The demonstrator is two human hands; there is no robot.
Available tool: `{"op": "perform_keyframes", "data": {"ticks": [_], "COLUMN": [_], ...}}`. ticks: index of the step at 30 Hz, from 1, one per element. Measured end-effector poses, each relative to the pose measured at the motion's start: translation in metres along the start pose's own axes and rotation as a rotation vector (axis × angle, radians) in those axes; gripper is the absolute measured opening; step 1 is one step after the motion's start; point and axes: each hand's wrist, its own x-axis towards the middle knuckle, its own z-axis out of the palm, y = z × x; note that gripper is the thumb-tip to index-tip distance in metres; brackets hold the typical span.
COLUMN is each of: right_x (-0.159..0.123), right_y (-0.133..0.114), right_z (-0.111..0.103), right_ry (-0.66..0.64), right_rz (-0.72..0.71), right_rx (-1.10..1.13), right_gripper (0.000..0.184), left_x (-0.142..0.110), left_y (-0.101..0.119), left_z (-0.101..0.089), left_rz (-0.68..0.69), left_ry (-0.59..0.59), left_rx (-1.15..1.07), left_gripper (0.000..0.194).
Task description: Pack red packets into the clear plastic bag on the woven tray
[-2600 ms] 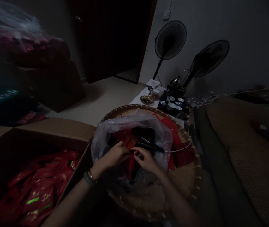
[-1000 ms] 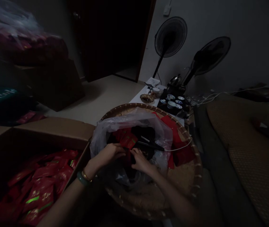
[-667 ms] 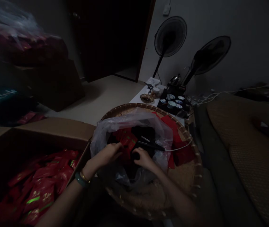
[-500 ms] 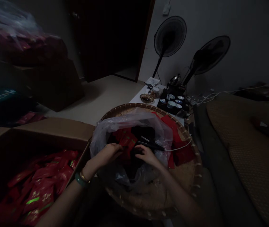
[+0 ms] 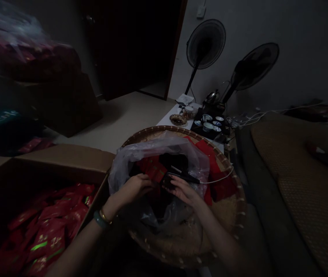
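An opened clear plastic bag (image 5: 116, 171) lies on a round woven bamboo tray (image 5: 224, 219), with dark contents and red packets (image 5: 152, 166) inside. Over its mouth, my left hand (image 5: 135, 188), wearing a green bangle and a gold one, has its fingers pinched together; what they hold is too dark to make out. Opposite it, my right hand (image 5: 183, 189) grips a small dark lump (image 5: 168, 182) between thumb and fingers. Just behind that hand rests a black handheld device (image 5: 189, 177) with a white cord. Red packets (image 5: 224, 190) lie on the tray's right side.
At left stands an open cardboard box (image 5: 66, 154) holding many red packets (image 5: 51, 219). Beyond the tray, a low table (image 5: 166, 120) carries tea cups (image 5: 208, 127) and a kettle (image 5: 212, 96). Two fans (image 5: 206, 44) stand by the wall. A woven-mat seat (image 5: 299, 184) is at right.
My right hand now has a dark lump in its fingers, where it was apart and seemingly bare before. My left hand has shifted slightly, its fingertips drawn together.
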Motion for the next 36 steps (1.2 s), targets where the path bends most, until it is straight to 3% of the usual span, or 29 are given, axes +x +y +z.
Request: {"op": "perform_keyframes", "data": {"ticks": [9,17,25,32,36], "right_x": [-0.002,-0.011,-0.007,-0.021,-0.029], "right_y": [0.0,-0.007,-0.008,-0.034,-0.046], "right_z": [-0.001,0.007,0.009,0.032,0.048], "right_ry": [-0.003,-0.035,0.02,-0.093,-0.181], "right_rz": [0.039,0.012,0.014,0.039,-0.006], "right_rx": [0.089,0.047,0.179,0.255,0.129], "right_gripper": [0.025,0.048,0.024,0.027,0.039], "left_x": [0.001,0.001,0.0,0.004,0.008], "left_y": [0.003,0.002,0.003,0.014,0.02], "left_z": [-0.001,0.001,0.001,-0.004,-0.002], "left_rz": [-0.002,0.014,0.04,0.069,0.056], "left_ry": [-0.022,-0.017,0.005,-0.035,-0.048], "left_rx": [0.026,-0.026,-0.024,-0.058,-0.075], "left_gripper": [0.018,0.018,0.017,0.018,0.019]}}
